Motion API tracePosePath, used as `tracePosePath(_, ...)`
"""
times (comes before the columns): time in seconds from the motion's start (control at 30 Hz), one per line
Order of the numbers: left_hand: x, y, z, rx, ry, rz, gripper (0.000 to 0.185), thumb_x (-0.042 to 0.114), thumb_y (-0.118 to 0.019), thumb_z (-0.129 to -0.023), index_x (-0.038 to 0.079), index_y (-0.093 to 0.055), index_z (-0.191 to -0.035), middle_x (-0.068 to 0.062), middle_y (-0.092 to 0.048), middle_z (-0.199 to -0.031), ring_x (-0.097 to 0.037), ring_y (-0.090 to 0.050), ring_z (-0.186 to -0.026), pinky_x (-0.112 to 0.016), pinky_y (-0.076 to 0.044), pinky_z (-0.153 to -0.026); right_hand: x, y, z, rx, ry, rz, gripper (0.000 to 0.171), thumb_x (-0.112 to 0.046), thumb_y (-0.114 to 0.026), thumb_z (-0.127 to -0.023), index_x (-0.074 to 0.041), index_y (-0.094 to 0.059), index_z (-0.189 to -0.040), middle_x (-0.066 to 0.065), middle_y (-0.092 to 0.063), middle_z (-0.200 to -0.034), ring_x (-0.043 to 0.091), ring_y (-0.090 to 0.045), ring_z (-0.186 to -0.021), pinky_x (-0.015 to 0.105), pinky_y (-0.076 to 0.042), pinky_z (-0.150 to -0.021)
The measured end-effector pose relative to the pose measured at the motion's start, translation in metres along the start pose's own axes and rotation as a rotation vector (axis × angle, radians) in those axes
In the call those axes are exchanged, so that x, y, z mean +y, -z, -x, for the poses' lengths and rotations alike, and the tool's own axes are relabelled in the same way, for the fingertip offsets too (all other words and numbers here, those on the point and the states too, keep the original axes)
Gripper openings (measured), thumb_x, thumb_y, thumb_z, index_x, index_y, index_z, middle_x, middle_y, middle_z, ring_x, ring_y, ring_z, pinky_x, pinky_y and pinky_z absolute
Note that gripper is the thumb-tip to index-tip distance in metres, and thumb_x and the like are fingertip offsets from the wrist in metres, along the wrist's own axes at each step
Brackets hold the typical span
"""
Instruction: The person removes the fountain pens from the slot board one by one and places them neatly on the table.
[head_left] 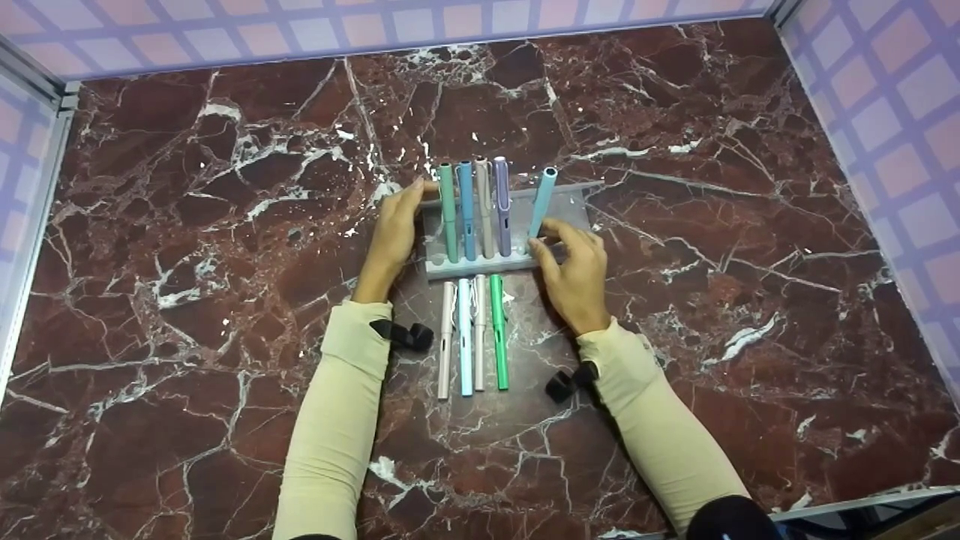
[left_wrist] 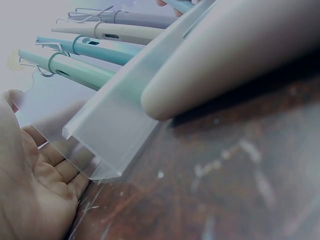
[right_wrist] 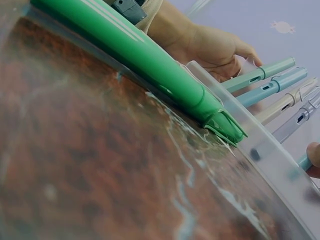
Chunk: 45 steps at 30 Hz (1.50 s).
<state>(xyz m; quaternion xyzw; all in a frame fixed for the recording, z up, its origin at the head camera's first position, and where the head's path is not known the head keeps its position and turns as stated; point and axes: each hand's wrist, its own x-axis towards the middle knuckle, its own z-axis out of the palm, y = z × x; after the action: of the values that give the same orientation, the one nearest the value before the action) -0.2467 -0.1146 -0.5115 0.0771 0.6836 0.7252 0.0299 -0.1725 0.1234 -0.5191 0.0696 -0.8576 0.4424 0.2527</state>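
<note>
A clear pen stand (head_left: 480,265) sits mid-table. Green (head_left: 448,210), blue (head_left: 466,210), beige (head_left: 484,217) and purple (head_left: 502,202) pens lean side by side in its left part. At the stand's left end my left hand (head_left: 391,238) holds its side edge, some fingers showing through the clear panel in the left wrist view. My right hand (head_left: 577,262) pinches a light blue pen (head_left: 543,201) low down, tilted over the stand's right part. Whether that pen's lower end sits in a slot is hidden by the fingers.
In front of the stand lie a pinkish-beige pen (head_left: 445,341), a pale blue pen (head_left: 466,337), another beige pen (head_left: 480,334) and a bright green pen (head_left: 499,332), between the two forearms. Below is a dark red marbled table (head_left: 225,300), with checked panels (head_left: 337,30) around it.
</note>
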Motion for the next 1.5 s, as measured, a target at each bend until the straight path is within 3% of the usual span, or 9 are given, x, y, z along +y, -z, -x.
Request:
tracePosePath(0.47,0.001,0.001,0.001,-0.004,0.012,0.014,0.044,0.023,-0.034,-0.108,-0.003,-0.069,-0.113,-0.013,-0.063,-0.071,-0.014,-0.052,-0.051,-0.022,-0.046,-0.046,0.002,0.003,0.000,0.013,0.006,-0.003,0.025,-0.011,-0.077,-0.087,0.002,-0.070,-0.106,0.014,-0.075,-0.097,0.031,-0.070,-0.086,0.047,-0.043,-0.095)
tracePosePath(0.73,0.002,0.001,0.001,0.011,0.006,-0.024,0.044,0.022,-0.034,-0.108,-0.004,-0.068,-0.115,-0.004,-0.072,-0.087,-0.015,-0.063,-0.066,-0.025,-0.054,-0.062,0.007,0.007,-0.001,0.060,0.054,-0.017,0.022,-0.009,-0.078,-0.086,0.003,-0.072,-0.103,0.013,-0.075,-0.091,0.029,-0.071,-0.085,0.040,-0.054,-0.086)
tracePosePath(0.87,0.001,0.001,0.001,0.008,0.004,-0.009,0.044,0.022,-0.034,-0.108,-0.005,-0.067,-0.116,-0.006,-0.071,-0.083,-0.015,-0.060,-0.058,-0.025,-0.053,-0.055,0.010,0.010,-0.002,0.072,0.068,-0.059,0.020,-0.006,-0.076,-0.087,0.004,-0.071,-0.104,0.014,-0.075,-0.093,0.027,-0.072,-0.086,0.035,-0.058,-0.085)
tracePosePath(1.07,0.000,0.001,0.001,0.018,0.007,-0.046,0.044,0.024,-0.034,-0.108,-0.004,-0.067,-0.117,-0.004,-0.072,-0.086,-0.016,-0.062,-0.063,-0.026,-0.053,-0.059,0.012,0.015,-0.005,0.098,0.074,-0.124,0.017,0.003,-0.071,-0.087,0.004,-0.069,-0.104,0.015,-0.073,-0.096,0.028,-0.070,-0.091,0.036,-0.058,-0.090)
tracePosePath(1.3,0.001,0.001,0.001,-0.015,0.012,0.014,0.044,0.024,-0.033,-0.108,-0.004,-0.066,-0.118,-0.010,-0.066,-0.073,-0.015,-0.056,-0.052,-0.023,-0.049,-0.046,0.020,0.022,-0.009,0.178,0.066,-0.188,0.013,0.009,-0.068,-0.086,0.008,-0.067,-0.099,0.021,-0.069,-0.097,0.029,-0.068,-0.088,0.031,-0.058,-0.087)
tracePosePath(1.5,0.000,0.001,0.001,-0.014,0.012,0.015,0.044,0.023,-0.033,-0.108,-0.004,-0.067,-0.117,-0.009,-0.065,-0.071,-0.014,-0.054,-0.051,-0.023,-0.048,-0.046,0.028,0.031,-0.011,0.219,-0.011,-0.220,0.011,0.011,-0.066,-0.087,0.009,-0.068,-0.098,0.020,-0.072,-0.099,0.034,-0.071,-0.086,0.027,-0.059,-0.082)
